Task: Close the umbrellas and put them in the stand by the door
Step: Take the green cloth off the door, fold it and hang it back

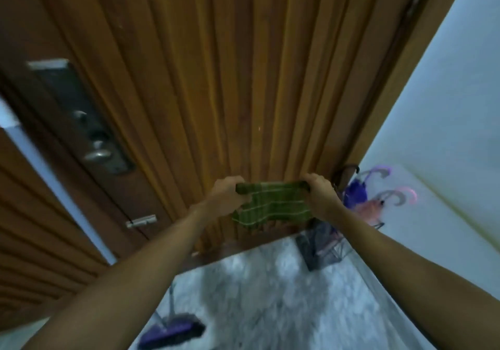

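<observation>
I've got both arms stretched out in front of the wooden door [216, 79]. My left hand [227, 193] and right hand [319, 190] each grip an end of a green checked umbrella [273, 203], held level. Off to the right, a wire stand [324, 247] on the floor by the wall holds a purple umbrella [357, 190] and a pink umbrella [370, 206]. Purple broom [173, 330] bottom left. Everything's pretty blurry.

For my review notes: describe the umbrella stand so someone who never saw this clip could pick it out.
Follow the wooden door down to its right corner by the pale wall. There a dark wire stand sits on the floor. Unlike the purple broom, it holds purple and pink umbrellas with curved handles.
</observation>
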